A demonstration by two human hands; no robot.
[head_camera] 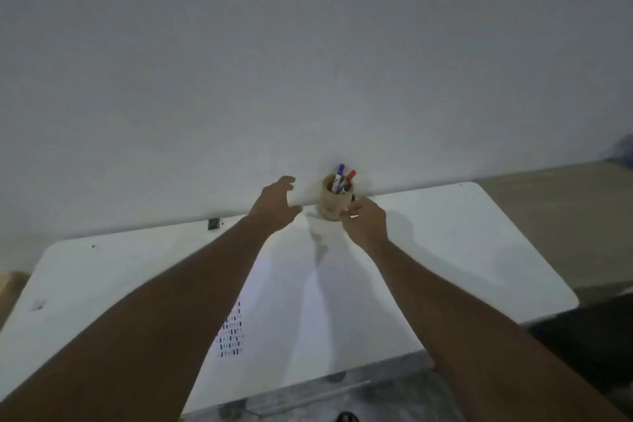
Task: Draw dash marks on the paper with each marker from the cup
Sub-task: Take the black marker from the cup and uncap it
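A tan cup (331,204) stands at the table's far edge against the wall. A blue-capped marker (339,175), a red-capped marker (349,177) and a darker one stick out of it. My left hand (276,204) hovers just left of the cup with fingers spread and nothing in it. My right hand (364,221) is at the cup's lower right with fingers curled. A small dark end (354,197) pokes above it, seemingly a marker. The white paper (308,301) lies between my forearms, with rows of red, blue and dark dash marks (231,332) near its left side.
The white table (479,250) has rounded corners and butts against a plain grey wall. A small dark clip (213,224) sits at the far edge, left of my left hand. Brown floor (565,216) shows to the right.
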